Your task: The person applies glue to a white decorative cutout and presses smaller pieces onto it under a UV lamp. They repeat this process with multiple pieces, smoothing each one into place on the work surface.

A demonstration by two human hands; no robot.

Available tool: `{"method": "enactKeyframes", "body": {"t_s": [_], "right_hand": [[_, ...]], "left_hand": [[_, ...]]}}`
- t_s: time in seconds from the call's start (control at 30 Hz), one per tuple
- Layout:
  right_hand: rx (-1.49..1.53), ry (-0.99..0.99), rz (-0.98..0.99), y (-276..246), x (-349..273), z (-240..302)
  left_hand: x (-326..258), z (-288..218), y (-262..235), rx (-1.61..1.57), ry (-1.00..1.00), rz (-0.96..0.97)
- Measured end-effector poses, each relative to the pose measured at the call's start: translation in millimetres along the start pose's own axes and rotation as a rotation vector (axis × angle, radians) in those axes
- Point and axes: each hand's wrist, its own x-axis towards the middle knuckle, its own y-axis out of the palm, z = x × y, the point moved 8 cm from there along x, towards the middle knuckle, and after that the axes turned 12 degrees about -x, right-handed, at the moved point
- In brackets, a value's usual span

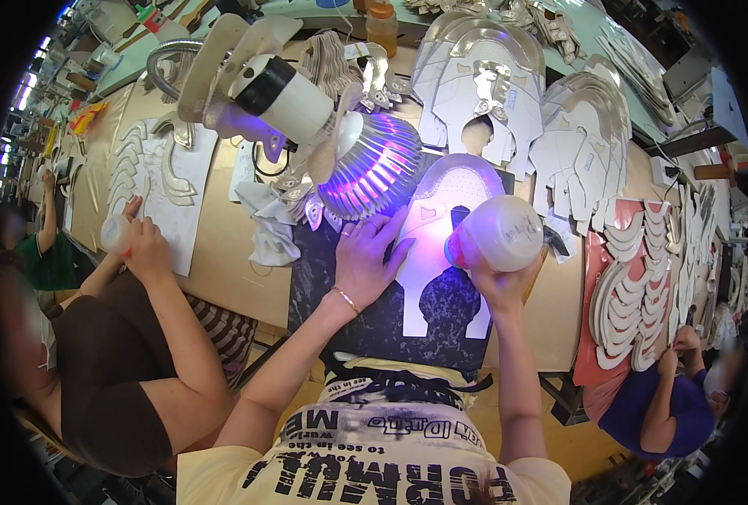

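Observation:
A white shoe-upper piece (417, 290) with a silvery rounded toe lies flat on a black marbled slab (357, 332) in front of me. My left hand (367, 257) rests at the piece's left edge, palm down with fingers extended. In my right hand (502, 282) is a translucent white squeeze bottle (509, 233); it is tilted over the right part of the piece, its coloured nozzle end pointing left and down. The bottle hides where the nozzle tip meets the piece. A finned lamp (372, 164) casts violet light over the piece and my left hand.
Stacks of similar white uppers (479, 84) stand behind the slab, with more at right (584, 143). A crumpled white cloth (269, 227) lies left of the slab. A co-worker at left holds another bottle (116, 235). Curved pieces cover a red board (593, 295) near a person at right.

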Motion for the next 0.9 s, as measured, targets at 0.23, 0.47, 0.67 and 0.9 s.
{"method": "enactKeyframes", "body": {"t_s": [0.23,0.47,0.67,0.9], "right_hand": [[0.166,0.241,-0.126,-8.5,-16.1,-24.0],[0.264,0.458,-0.284,-24.9,-26.7,-46.5],[0.221,0.266,-0.034,0.5,-27.6,-15.4],[0.247,0.402,-0.123,-20.4,-16.0,-31.5]], "left_hand": [[-1.2,0.9,0.3,-0.012,-0.012,-0.003],[-2.3,1.6,2.5,0.005,-0.025,0.012],[-1.5,1.4,1.6,-0.006,-0.001,-0.004],[-0.3,-0.2,0.6,-0.002,0.025,-0.026]]}}
